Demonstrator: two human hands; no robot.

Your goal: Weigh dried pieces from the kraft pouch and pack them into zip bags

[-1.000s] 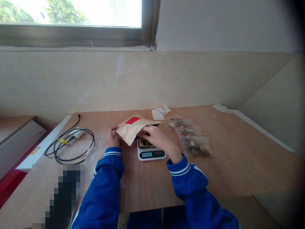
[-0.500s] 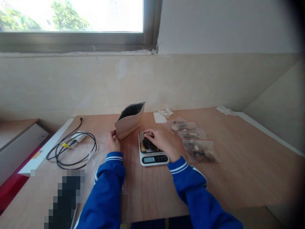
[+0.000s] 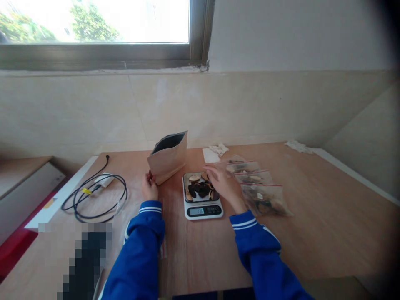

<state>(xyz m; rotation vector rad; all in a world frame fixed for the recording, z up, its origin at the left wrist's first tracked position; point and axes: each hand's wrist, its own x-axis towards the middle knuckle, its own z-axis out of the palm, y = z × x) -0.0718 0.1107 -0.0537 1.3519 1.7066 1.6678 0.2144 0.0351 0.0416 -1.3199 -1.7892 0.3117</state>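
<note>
My left hand [image 3: 150, 187] has its fingers closed on the lower left corner of a brown kraft pouch [image 3: 170, 162], which stands tilted with its dark mouth open. To its right is a white kitchen scale [image 3: 203, 211] with a lit display whose digits I cannot read surely. Dried slices [image 3: 203, 189], some pale and some dark, are spread over its pan. At the pan's right edge, my right hand [image 3: 225, 183] hovers with fingers stretched and apart, near a pale slice at the back; nothing shows in its grip.
Several zip bags [image 3: 265, 200] of dried pieces lie right of the scale. Crumpled tissue [image 3: 218, 149] and a white paper [image 3: 211, 155] lie behind. A coiled black cable [image 3: 75, 204] is at the left, by a blurred-out dark object [image 3: 87, 262]. The wall bounds the table.
My right hand has drawn back to the right from the pan, uncovering more slices. The pouch has shifted slightly left, with my left hand still on it.
</note>
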